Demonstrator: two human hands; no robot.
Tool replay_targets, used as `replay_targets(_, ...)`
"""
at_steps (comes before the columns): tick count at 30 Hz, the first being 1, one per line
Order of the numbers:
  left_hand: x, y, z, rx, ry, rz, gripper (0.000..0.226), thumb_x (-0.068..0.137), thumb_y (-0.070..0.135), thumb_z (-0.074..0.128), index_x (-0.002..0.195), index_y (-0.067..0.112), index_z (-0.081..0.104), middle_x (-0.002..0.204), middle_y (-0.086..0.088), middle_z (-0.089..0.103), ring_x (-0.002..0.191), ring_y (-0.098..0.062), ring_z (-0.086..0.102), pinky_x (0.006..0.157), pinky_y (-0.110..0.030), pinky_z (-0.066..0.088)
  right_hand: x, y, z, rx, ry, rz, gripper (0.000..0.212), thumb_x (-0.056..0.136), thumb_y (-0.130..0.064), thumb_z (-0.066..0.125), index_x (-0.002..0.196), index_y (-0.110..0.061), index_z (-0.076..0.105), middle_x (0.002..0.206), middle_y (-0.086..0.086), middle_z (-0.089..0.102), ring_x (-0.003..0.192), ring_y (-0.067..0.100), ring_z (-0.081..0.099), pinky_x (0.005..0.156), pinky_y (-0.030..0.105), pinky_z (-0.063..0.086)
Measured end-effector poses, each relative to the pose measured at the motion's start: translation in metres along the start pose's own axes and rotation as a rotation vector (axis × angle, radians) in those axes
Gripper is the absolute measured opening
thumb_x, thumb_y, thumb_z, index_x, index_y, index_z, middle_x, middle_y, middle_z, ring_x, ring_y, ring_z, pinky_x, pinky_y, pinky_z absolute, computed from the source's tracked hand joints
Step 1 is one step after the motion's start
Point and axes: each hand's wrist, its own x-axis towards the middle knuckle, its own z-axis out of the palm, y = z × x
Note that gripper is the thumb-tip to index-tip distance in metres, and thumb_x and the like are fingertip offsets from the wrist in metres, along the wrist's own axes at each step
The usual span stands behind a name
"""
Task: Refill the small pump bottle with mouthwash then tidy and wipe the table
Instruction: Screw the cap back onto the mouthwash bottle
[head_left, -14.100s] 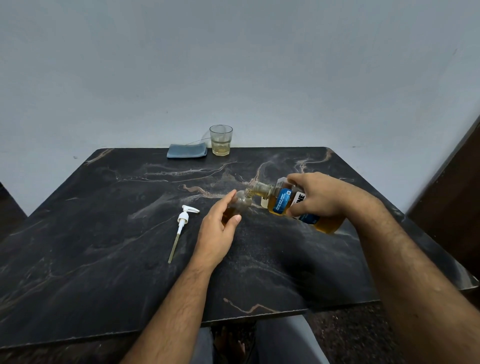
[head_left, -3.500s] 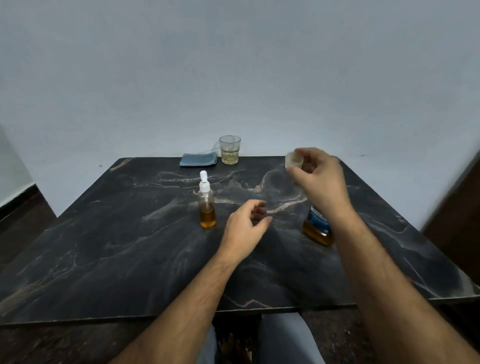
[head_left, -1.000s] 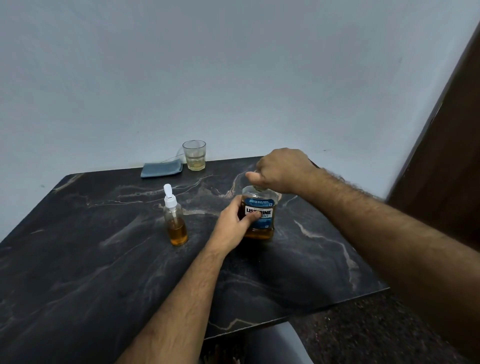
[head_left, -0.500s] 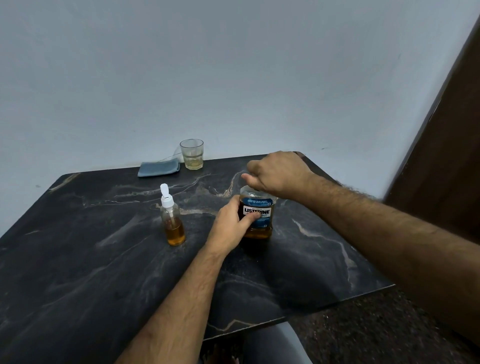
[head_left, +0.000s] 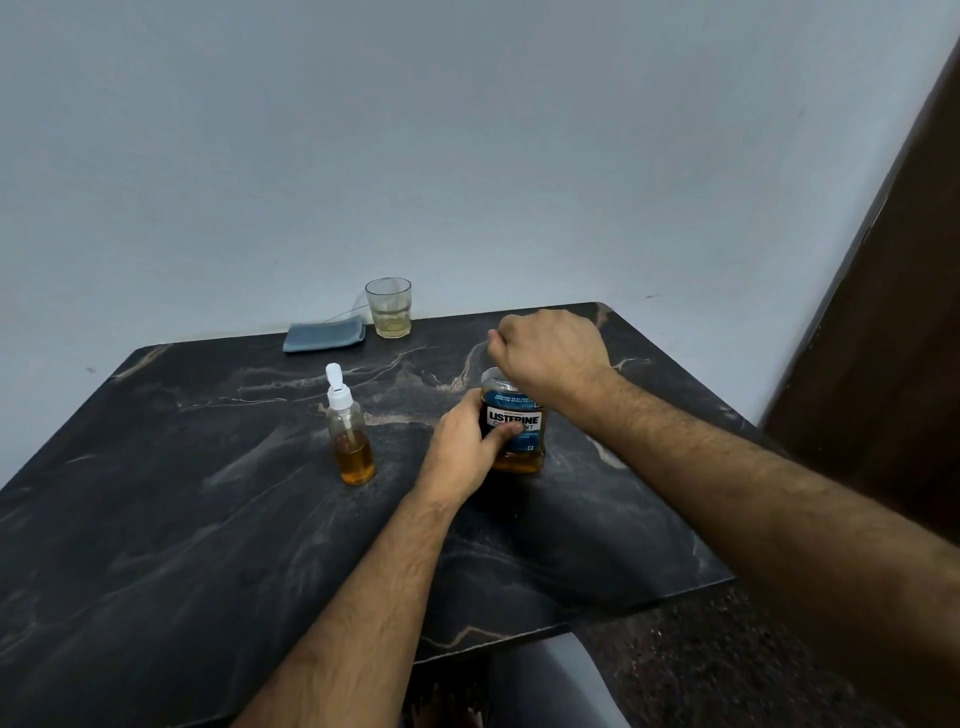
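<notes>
The small pump bottle stands upright on the dark marble table, its white pump head fitted and amber mouthwash filling its lower part. To its right stands the large mouthwash bottle with a blue label. My left hand grips that bottle's body from the left, thumb across the label. My right hand is closed over the bottle's top, hiding the cap.
A folded blue cloth lies at the table's far edge. Beside it stands a glass with a little pale liquid. A wall runs behind the table, a dark wooden door is at the right, and my knees show below the near edge.
Since a second ago my right hand has stayed clamped on the large bottle's top, turning slightly, while my left hand keeps hold of its body. The view has shifted a little.
</notes>
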Motion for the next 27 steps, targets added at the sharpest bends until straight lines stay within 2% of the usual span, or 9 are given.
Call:
replay_targets(4,-0.001,0.004,-0.005,0.004,-0.054,-0.018,0.048,0.086,0.036,0.074,0.128,0.025,0.053,0.123,0.006,0.067,0.117,-0.012,0.059,0.102,-0.036,0.046,-0.001,0.000,0.001,0.030,-0.011,0.017,0.043,0.100,-0.047,0.030,0.097,-0.020,0.064,0.065,-0.007,0.042,0.069,0.017,0.049,0.058,0.032,0.033)
replay_targets(8,0.000,0.009,-0.011,-0.024,-0.120,-0.049,0.048,0.087,0.035,0.073,0.129,0.026,0.053,0.125,0.006,0.066,0.118,-0.012,0.059,0.104,-0.038,0.046,-0.004,0.006,-0.001,0.082,-0.086,-0.008,0.043,0.094,-0.064,0.034,0.089,-0.025,0.052,0.066,-0.012,0.044,0.076,0.017,0.056,0.060,0.032,0.035)
replay_targets(12,-0.005,0.006,-0.016,-0.062,-0.146,-0.051,0.051,0.088,0.031,0.072,0.135,0.026,0.051,0.125,0.011,0.063,0.113,-0.005,0.059,0.100,-0.031,0.047,-0.018,0.017,-0.002,0.395,-0.127,0.151,0.079,0.079,-0.084,0.018,0.104,-0.021,0.057,0.088,-0.006,0.064,0.081,0.015,0.059,0.066,0.036,0.045)
replay_targets(14,-0.009,0.001,-0.020,-0.145,-0.073,-0.072,0.049,0.091,0.024,0.069,0.137,0.024,0.052,0.122,0.012,0.063,0.109,-0.001,0.059,0.097,-0.027,0.049,-0.034,0.027,0.005,0.693,-0.055,0.277,0.076,0.083,-0.078,0.019,0.100,-0.018,0.061,0.092,-0.004,0.066,0.086,0.016,0.061,0.074,0.037,0.048)
replay_targets(16,-0.012,-0.004,-0.022,-0.197,0.011,-0.101,0.038,0.095,0.019,0.064,0.132,0.023,0.058,0.119,0.011,0.066,0.107,-0.001,0.062,0.094,-0.028,0.054,-0.054,0.034,0.021,0.947,0.044,0.444,0.052,0.091,-0.060,0.032,0.097,-0.020,0.064,0.092,-0.006,0.066,0.087,0.013,0.060,0.073,0.033,0.047)
replay_targets(19,-0.017,-0.006,-0.019,-0.202,0.058,-0.106,0.026,0.097,0.017,0.060,0.121,0.025,0.066,0.105,0.017,0.068,0.103,-0.001,0.065,0.090,-0.033,0.058,-0.085,0.034,0.049,1.099,-0.062,0.547,0.012,0.089,-0.026,0.056,0.099,-0.026,0.061,0.098,-0.003,0.067,0.090,0.015,0.062,0.071,0.028,0.047)
replay_targets(21,-0.019,-0.005,-0.016,-0.206,0.069,-0.097,0.027,0.097,0.016,0.059,0.122,0.024,0.066,0.103,0.019,0.068,0.103,-0.001,0.065,0.089,-0.034,0.058,-0.097,0.028,0.062,1.162,-0.203,0.478,0.030,0.084,-0.014,0.070,0.109,-0.025,0.059,0.110,0.000,0.069,0.101,0.015,0.066,0.084,0.029,0.053)
replay_targets(23,-0.018,-0.006,-0.011,-0.228,0.067,-0.096,0.030,0.097,0.015,0.058,0.125,0.023,0.065,0.109,0.015,0.069,0.105,-0.003,0.066,0.088,-0.034,0.059,-0.101,0.021,0.071,1.080,-0.223,0.404,0.045,0.080,-0.016,0.078,0.120,-0.023,0.060,0.115,-0.002,0.070,0.105,0.012,0.066,0.095,0.031,0.052)
replay_targets(27,-0.013,-0.003,-0.002,-0.285,0.045,-0.097,0.035,0.099,0.010,0.053,0.130,0.023,0.063,0.116,0.011,0.069,0.108,-0.007,0.066,0.087,-0.034,0.059,-0.099,0.014,0.075,0.886,-0.072,0.481,0.042,0.077,-0.021,0.081,0.116,-0.022,0.068,0.105,-0.005,0.074,0.091,0.008,0.068,0.088,0.031,0.056)
